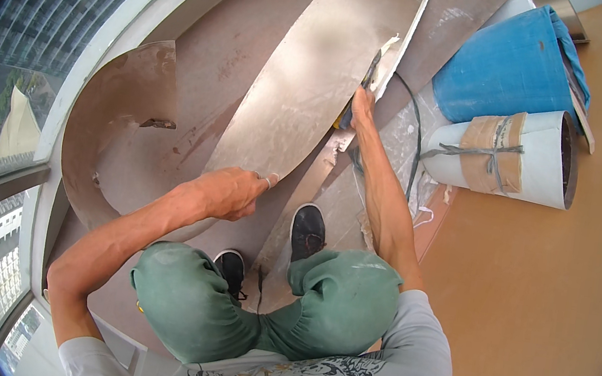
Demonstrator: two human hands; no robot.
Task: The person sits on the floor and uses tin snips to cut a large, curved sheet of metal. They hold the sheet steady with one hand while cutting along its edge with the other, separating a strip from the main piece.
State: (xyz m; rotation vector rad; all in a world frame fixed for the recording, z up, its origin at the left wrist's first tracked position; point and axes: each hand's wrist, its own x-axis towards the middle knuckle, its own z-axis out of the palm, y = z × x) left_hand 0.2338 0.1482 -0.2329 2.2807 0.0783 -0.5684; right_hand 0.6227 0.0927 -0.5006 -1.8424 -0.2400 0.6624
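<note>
Your knees (264,297) crouch low in the frame over the sheet (306,90), which runs from your shoes to the upper middle. Your left hand (228,192) presses flat and open on its near edge; your right hand (361,108) grips the cutter (370,72) at mid-frame. Keep the sheet pinned, cut steadily, mind the cord (415,142).

Two hands: left hand (228,192), right hand (361,106). Two black shoes (308,228). Two material rolls beyond right fingers: blue roll (503,66), white roll (506,163). One cutting tool (367,75).
</note>
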